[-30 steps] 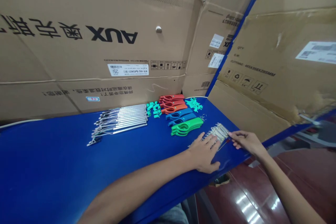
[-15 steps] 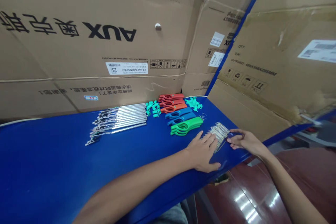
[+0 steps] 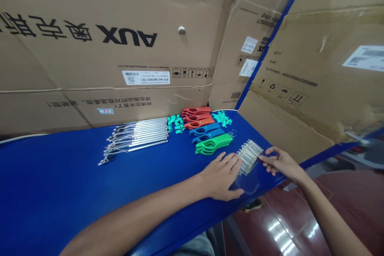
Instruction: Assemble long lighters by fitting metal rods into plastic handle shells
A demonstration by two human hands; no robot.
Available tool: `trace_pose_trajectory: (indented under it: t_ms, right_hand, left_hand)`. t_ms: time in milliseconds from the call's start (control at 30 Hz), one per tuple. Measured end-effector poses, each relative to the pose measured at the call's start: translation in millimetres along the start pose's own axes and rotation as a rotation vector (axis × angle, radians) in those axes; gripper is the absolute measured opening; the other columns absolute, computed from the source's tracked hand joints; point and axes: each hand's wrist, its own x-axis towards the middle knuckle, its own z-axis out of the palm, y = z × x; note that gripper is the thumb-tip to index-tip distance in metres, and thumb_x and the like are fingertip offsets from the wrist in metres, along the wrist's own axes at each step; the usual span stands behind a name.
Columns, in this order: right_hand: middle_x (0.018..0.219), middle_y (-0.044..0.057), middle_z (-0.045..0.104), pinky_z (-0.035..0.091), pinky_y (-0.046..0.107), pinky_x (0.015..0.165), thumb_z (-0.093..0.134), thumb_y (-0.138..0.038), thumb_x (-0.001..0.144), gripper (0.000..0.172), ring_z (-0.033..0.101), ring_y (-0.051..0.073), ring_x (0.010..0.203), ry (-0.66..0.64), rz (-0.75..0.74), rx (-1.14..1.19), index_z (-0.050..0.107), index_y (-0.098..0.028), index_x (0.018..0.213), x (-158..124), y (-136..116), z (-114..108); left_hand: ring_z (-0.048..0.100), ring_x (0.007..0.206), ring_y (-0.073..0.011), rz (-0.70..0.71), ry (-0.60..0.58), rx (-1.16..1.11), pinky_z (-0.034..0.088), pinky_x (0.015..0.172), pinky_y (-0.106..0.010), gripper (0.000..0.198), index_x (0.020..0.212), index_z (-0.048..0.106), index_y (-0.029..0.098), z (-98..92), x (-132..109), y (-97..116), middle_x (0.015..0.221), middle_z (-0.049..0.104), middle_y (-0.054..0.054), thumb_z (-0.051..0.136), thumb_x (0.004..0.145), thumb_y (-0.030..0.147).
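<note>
A row of thin metal pieces (image 3: pixel 251 155) lies at the right end of the blue table. My left hand (image 3: pixel 222 176) rests flat with spread fingers at the left side of this row. At its right side is my right hand (image 3: pixel 277 162), fingers bent and apart, with the fingertips near the row's edge and nothing visible in them. Green (image 3: pixel 214 144), blue (image 3: pixel 207 130) and red handles (image 3: pixel 196 116) lie behind my left hand. Small turquoise parts (image 3: pixel 222 119) sit at the back, with tiny pale pins (image 3: pixel 232 133) in front of them.
Silver rods with wires (image 3: pixel 150 132) lie in a row at the middle left. More turquoise pieces (image 3: pixel 175 124) are beside them. Cardboard walls (image 3: pixel 186 4) stand behind and at the right. The front edge of the blue table (image 3: pixel 192 230) borders a reddish floor.
My left hand has moved left, uncovering more of the metal pieces. The fingers of my right hand have loosened, and the dark blue item at their tips no longer shows.
</note>
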Motion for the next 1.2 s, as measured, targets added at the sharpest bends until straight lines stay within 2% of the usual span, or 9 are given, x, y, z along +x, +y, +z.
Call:
trace_pose_trajectory:
  t_ms: [167,267,333,400,467,633,767,933,1200]
  right_hand:
    - [0.049,-0.002,0.056,0.038,0.021,0.036,0.08,-0.055,0.053,0.056,0.048,0.01,0.039,-0.106,-0.05,-0.11,0.055,-0.016,0.084,-4.9,5.9,-8.1]
    - [0.05,-0.002,0.056,0.038,0.021,0.04,0.077,-0.057,0.057,0.056,0.045,0.008,0.039,-0.184,-0.052,-0.155,0.059,-0.013,0.088,-13.7,4.3,-11.4]
    - [0.052,-0.001,0.056,0.037,0.022,0.04,0.077,-0.057,0.056,0.057,0.044,0.008,0.039,-0.231,-0.046,-0.169,0.061,-0.013,0.088,-21.4,1.8,-9.6]
    - [0.053,-0.001,0.056,0.037,0.022,0.039,0.078,-0.058,0.054,0.058,0.044,0.008,0.039,-0.275,-0.034,-0.18,0.062,-0.014,0.087,-29.4,-0.3,-3.9]
    - [0.054,-0.001,0.055,0.037,0.022,0.039,0.076,-0.061,0.055,0.057,0.046,0.009,0.041,-0.312,-0.034,-0.187,0.062,-0.015,0.086,-37.1,-1.2,5.6]
    - [0.054,-0.004,0.051,0.036,0.021,0.036,0.071,-0.061,0.061,0.053,0.047,0.01,0.043,-0.309,-0.102,-0.158,0.058,-0.017,0.086,-53.6,0.1,39.0]
    - [0.057,-0.004,0.054,0.033,0.019,0.034,0.071,-0.056,0.063,0.047,0.048,0.01,0.043,-0.314,-0.126,-0.115,0.05,-0.018,0.082,-61.3,1.2,57.6]
    - [0.057,-0.005,0.054,0.033,0.02,0.038,0.069,-0.053,0.066,0.042,0.05,0.009,0.044,-0.327,-0.162,-0.119,0.048,-0.019,0.078,-61.2,6.3,60.3]
    - [0.057,-0.003,0.053,0.037,0.022,0.041,0.065,-0.05,0.072,0.035,0.05,0.01,0.045,-0.333,-0.199,-0.135,0.051,-0.018,0.077,-55.0,11.9,61.7]
  left_hand:
    - [0.035,0.136,-0.0283,-0.013,0.089,-0.012,0.017,0.117,-0.039,0.059,0.134,0.045,0.005,-17.6,-43.7,-5.2,0.141,0.045,-0.019,0.045,0.092,0.046]
    - [0.047,0.124,-0.0251,-0.013,0.169,-0.007,0.029,0.112,-0.038,0.039,0.122,0.055,0.01,-30.6,-62.1,-5.4,0.127,0.056,-0.014,0.045,0.092,0.032]
    - [0.052,0.114,-0.0237,-0.024,0.211,0.001,0.04,0.101,-0.037,0.031,0.114,0.059,0.012,-37.3,-66.7,-2.7,0.118,0.059,-0.012,0.045,0.091,0.027]
    - [0.056,0.1,-0.0229,-0.048,0.217,0.013,0.046,0.087,-0.037,0.026,0.107,0.061,0.014,-39.6,-65.3,2.9,0.106,0.062,-0.01,0.046,0.091,0.029]
    - [0.058,0.09,-0.0222,-0.065,0.172,0.023,0.047,0.078,-0.037,0.025,0.101,0.062,0.016,-36.3,-59.6,10.9,0.096,0.063,-0.008,0.048,0.089,0.033]
    - [0.06,0.09,-0.0239,-0.143,0.004,-0.025,0.047,0.083,-0.039,0.037,0.096,0.062,0.015,-15.0,-39.3,30.5,0.091,0.064,-0.007,0.057,0.084,0.049]
    - [0.062,0.088,-0.0233,-0.231,-0.048,-0.042,0.048,0.082,-0.037,0.026,0.093,0.061,0.014,-5.9,-29.1,34.9,0.092,0.066,-0.007,0.053,0.088,0.039]
    - [0.063,0.085,-0.0254,-0.282,-0.036,-0.003,0.05,0.077,-0.039,0.022,0.096,0.059,0.012,-5.6,-29.0,30.2,0.092,0.066,-0.011,0.05,0.088,0.03]
    - [0.064,0.084,-0.0245,-0.273,-0.056,0.015,0.05,0.079,-0.04,0.02,0.089,0.061,0.013,-9.8,-32.8,21.3,0.091,0.067,-0.009,0.047,0.087,0.026]
